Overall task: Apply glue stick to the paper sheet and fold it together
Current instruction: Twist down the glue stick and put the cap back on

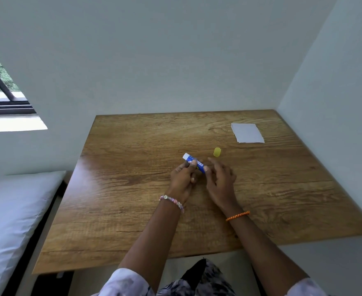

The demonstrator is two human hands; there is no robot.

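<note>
Walls [175,60] of pale white fill most of what we see, meeting in a corner at the right. Against them sits the wooden counter [133,210], its grain running side to side. At far left we see a white bed pillow [9,221] just beside the counter, and above it part of a dark-framed window [2,97] with greenery outside.

Our two bare forearms reach in from the near edge toward the middle of the counter. The left hand [183,178] wears a pastel beaded bracelet [172,200] at the wrist, and its fingers are closed around the glue stick [192,163], holding it tilted with the white end pointing up and away to the left. The right hand [220,178] wears an orange braided band [237,215]; its fingers are loosely spread, and the thumb tip touches or nearly touches the blue lower end of the glue stick. We cannot tell whether that thumb presses on it.

The paper sheet [247,133], white and looking folded, lies flat near the far right corner of the counter, well apart from both hands. Between the paper sheet and the right hand stands the yellow cap [217,152], off the glue stick, just beyond our right fingertips.
</note>
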